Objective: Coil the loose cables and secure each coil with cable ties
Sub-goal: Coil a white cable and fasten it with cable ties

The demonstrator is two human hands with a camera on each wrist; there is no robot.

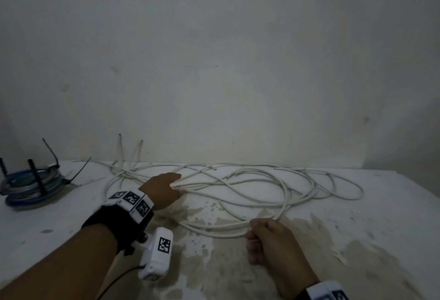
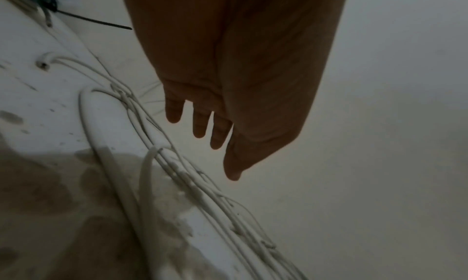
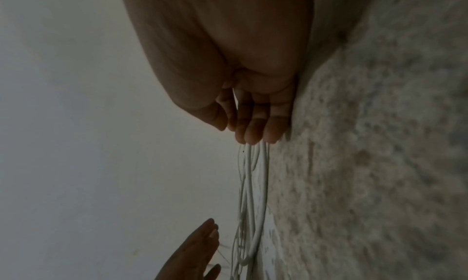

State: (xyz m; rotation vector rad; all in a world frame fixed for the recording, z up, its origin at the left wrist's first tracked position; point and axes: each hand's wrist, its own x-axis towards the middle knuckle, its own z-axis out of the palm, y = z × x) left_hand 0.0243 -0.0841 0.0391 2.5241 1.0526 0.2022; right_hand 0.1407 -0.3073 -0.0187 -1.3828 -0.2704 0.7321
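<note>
Right hand [image 1: 269,240] pinches white cable [image 1: 238,195] strands sprawled across the table [image 1: 381,216], anchoring the loops; left hand [image 1: 164,189], fingers straight, reaches among them, likely gathering a coil.

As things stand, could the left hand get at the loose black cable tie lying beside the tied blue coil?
Probably yes. The left hand is open over the white cable, holding nothing. The black cable tie lies on bare table to its left, with nothing between them.
</note>
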